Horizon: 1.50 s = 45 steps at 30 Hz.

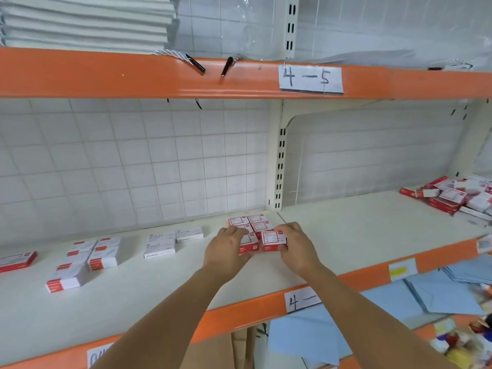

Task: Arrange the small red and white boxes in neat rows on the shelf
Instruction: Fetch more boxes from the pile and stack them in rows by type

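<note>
My right hand (295, 245) grips front box (273, 240), my left hand (226, 249) grips its neighbor (249, 242), mid-frame on the shelf (159, 288); box rows (250, 222) just behind. Loose pile (458, 195) at right edge.

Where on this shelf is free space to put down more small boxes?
Bare shelf lies right of the hands, between the upright post and the loose pile of boxes. The front strip near the orange edge is also bare. It is crowded at the neat block that both hands hold, and among the white boxes on the left.
</note>
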Each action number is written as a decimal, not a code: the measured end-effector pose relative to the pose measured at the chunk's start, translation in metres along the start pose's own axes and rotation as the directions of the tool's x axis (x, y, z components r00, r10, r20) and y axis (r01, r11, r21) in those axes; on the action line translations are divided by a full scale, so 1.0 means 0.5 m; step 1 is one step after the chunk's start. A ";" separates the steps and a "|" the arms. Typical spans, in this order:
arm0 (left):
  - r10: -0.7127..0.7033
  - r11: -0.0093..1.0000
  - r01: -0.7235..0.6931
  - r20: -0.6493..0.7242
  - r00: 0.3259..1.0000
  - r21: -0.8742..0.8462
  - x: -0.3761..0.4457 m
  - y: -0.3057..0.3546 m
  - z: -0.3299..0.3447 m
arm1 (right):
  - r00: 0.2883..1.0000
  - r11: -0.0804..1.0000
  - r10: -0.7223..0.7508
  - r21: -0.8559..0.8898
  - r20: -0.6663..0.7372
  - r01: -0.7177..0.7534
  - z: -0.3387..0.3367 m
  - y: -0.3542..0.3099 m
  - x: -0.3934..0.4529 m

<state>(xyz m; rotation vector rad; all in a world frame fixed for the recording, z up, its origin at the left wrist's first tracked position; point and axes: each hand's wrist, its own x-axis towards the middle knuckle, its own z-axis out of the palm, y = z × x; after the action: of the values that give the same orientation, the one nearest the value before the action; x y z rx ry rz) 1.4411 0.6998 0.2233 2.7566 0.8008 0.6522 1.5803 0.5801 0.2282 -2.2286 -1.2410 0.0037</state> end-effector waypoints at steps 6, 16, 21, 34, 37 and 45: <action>-0.074 0.997 0.075 -0.014 0.997 0.017 0.023 0.008 0.033 | 0.998 1.000 -0.010 -0.020 0.069 0.011 0.010 0.040 0.049; -0.144 0.989 0.145 -0.055 0.988 0.013 0.040 0.014 0.059 | 0.983 0.990 -0.143 0.034 0.118 0.140 0.044 0.067 0.083; -0.126 0.992 0.127 -0.051 0.991 0.022 0.037 0.010 0.062 | 0.988 0.992 -0.128 0.032 0.082 0.125 0.053 0.064 0.086; 0.059 0.998 -0.059 -0.059 0.997 0.013 0.082 0.062 0.079 | 0.996 0.959 -0.085 -0.272 -0.015 0.078 -0.022 0.127 0.036; 0.148 0.988 -0.149 -0.039 0.988 -0.027 0.107 0.110 0.104 | 0.998 0.946 -0.018 -0.323 -0.060 -0.002 -0.072 0.176 0.011; 0.371 0.921 -0.358 0.065 0.926 -0.155 0.163 0.323 0.204 | 0.945 0.870 0.240 -0.383 -0.223 -0.311 -0.225 0.371 -0.102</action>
<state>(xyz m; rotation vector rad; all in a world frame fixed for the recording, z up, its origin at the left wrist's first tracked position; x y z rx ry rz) 1.6248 0.6032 0.2113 2.8002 0.2075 0.6089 1.7264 0.4123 0.2173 -2.6915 -0.8783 -0.3633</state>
